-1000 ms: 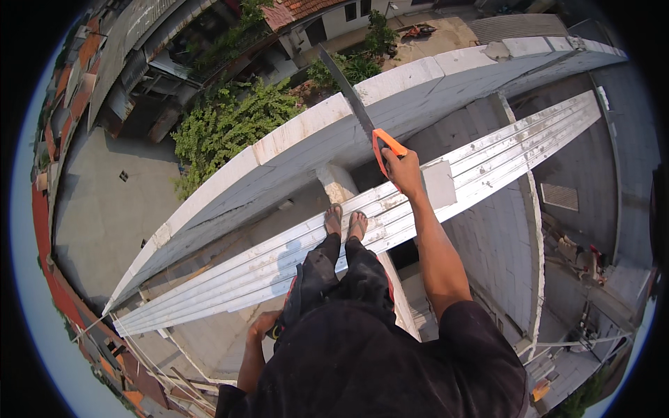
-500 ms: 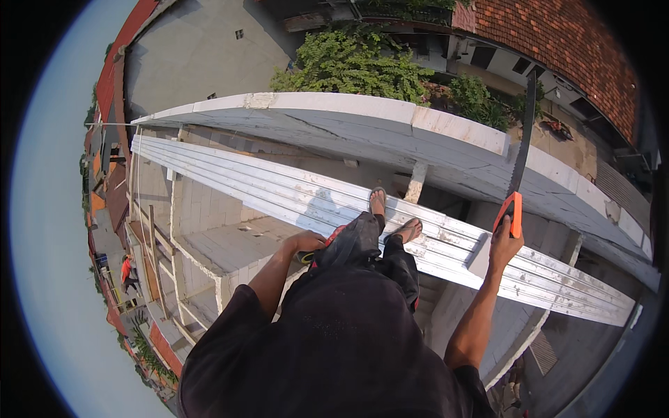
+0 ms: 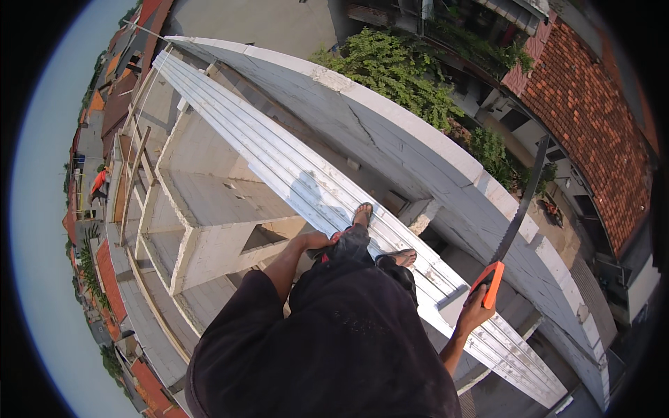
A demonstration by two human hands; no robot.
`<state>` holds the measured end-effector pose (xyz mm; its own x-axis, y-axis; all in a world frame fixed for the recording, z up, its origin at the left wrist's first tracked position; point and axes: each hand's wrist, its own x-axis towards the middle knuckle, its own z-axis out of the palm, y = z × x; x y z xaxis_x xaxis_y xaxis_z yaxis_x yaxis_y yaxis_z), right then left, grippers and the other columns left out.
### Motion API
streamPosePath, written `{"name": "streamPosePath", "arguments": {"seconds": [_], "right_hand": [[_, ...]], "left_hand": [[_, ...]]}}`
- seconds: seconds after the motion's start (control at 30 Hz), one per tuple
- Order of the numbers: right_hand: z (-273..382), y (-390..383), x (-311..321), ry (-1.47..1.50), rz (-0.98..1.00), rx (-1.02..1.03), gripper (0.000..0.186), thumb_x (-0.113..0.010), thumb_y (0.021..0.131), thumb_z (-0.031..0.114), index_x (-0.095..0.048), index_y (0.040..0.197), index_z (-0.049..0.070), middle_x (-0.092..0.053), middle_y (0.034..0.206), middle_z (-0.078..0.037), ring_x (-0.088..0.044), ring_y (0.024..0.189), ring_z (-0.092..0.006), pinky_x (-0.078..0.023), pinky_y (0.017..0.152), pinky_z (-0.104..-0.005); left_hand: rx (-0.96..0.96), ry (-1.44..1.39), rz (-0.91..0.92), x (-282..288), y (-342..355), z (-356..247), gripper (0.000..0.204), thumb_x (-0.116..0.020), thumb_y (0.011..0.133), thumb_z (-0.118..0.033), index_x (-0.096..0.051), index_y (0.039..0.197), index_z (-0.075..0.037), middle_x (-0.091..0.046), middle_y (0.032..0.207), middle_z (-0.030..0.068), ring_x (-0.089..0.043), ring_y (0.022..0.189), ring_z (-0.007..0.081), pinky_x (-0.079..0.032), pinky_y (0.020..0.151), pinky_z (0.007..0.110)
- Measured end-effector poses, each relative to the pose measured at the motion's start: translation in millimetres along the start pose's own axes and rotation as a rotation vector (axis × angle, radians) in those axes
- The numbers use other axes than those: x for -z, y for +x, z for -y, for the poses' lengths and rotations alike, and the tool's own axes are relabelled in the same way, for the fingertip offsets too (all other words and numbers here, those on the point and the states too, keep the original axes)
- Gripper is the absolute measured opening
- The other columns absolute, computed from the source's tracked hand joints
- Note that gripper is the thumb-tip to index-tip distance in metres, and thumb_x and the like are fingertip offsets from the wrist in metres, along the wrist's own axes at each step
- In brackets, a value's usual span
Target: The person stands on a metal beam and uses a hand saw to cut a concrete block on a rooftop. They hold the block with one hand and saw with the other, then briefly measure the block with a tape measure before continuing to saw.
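My right hand (image 3: 475,312) is closed round the orange handle of a handsaw (image 3: 519,217). Its long dark toothed blade points up and away, over the top of the block wall (image 3: 411,115). My left hand (image 3: 313,241) is at my thigh, fingers closed on the dark trousers (image 3: 341,245), where a bit of red shows beside them. Both my feet, in sandals, stand on long ribbed metal planks (image 3: 258,150). Beside the right hand, a small grey block (image 3: 453,297) lies on the planks.
Open block-walled rooms (image 3: 216,244) drop away below the planks on the left, with wooden poles (image 3: 139,157) at their edge. Beyond the wall are a leafy tree (image 3: 390,73) and a tiled roof (image 3: 585,125). A person in orange (image 3: 100,184) is far left.
My view has turned, so planks and wall now slope more steeply down to the right. The saw appears lower, still in my right hand. My left hand stays at the trousers.
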<state>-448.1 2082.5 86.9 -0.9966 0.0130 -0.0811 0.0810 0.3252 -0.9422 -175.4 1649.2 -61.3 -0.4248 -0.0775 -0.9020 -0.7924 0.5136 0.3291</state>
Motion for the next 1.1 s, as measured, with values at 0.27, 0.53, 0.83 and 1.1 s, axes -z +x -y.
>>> {"name": "streamPosePath", "arguments": {"seconds": [0.27, 0.53, 0.83, 1.1], "right_hand": [[36, -11, -111, 0.105, 0.078, -0.045, 0.029, -0.063, 0.106, 0.018, -0.058, 0.082, 0.003, -0.051, 0.059, -0.001, -0.046, 0.047, -0.008, -0.036, 0.043, -0.0256], [66, -41, -166, 0.045, 0.11, -0.014, 0.03, -0.064, 0.106, 0.019, -0.058, 0.08, 0.003, -0.051, 0.058, 0.0, -0.045, 0.045, -0.008, -0.034, 0.042, -0.0264], [74, -39, -164, -0.142, 0.198, -0.084, 0.027, -0.063, 0.103, 0.021, -0.064, 0.093, -0.003, -0.059, 0.074, -0.004, -0.052, 0.068, -0.0105, -0.041, 0.061, -0.0305], [48, -21, -149, -0.123, 0.124, 0.01, 0.031, -0.063, 0.103, 0.023, -0.064, 0.09, -0.004, -0.059, 0.074, -0.004, -0.051, 0.069, -0.0108, -0.041, 0.063, -0.0317]], "left_hand": [[-0.301, -0.039, 0.018, 77, -39, 57, 0.051, -0.058, 0.099, -0.048, -0.072, 0.127, -0.008, -0.073, 0.127, 0.0181, -0.069, 0.117, 0.0328, -0.051, 0.1, 0.039], [-0.377, -0.256, -0.008, 116, -5, 63, 0.051, -0.063, 0.095, -0.058, -0.079, 0.115, -0.013, -0.075, 0.123, 0.0149, -0.07, 0.113, 0.0315, -0.053, 0.098, 0.038], [-0.005, -0.35, -0.096, 66, 56, 112, 0.064, -0.059, 0.094, -0.059, -0.073, 0.127, -0.006, -0.068, 0.135, 0.0246, -0.065, 0.126, 0.0363, -0.049, 0.106, 0.042], [0.218, -0.852, -0.171, 78, -64, 43, 0.047, -0.06, 0.099, -0.04, -0.074, 0.12, 0.0, -0.074, 0.12, 0.0168, -0.072, 0.103, 0.0281, -0.057, 0.086, 0.043]]}}
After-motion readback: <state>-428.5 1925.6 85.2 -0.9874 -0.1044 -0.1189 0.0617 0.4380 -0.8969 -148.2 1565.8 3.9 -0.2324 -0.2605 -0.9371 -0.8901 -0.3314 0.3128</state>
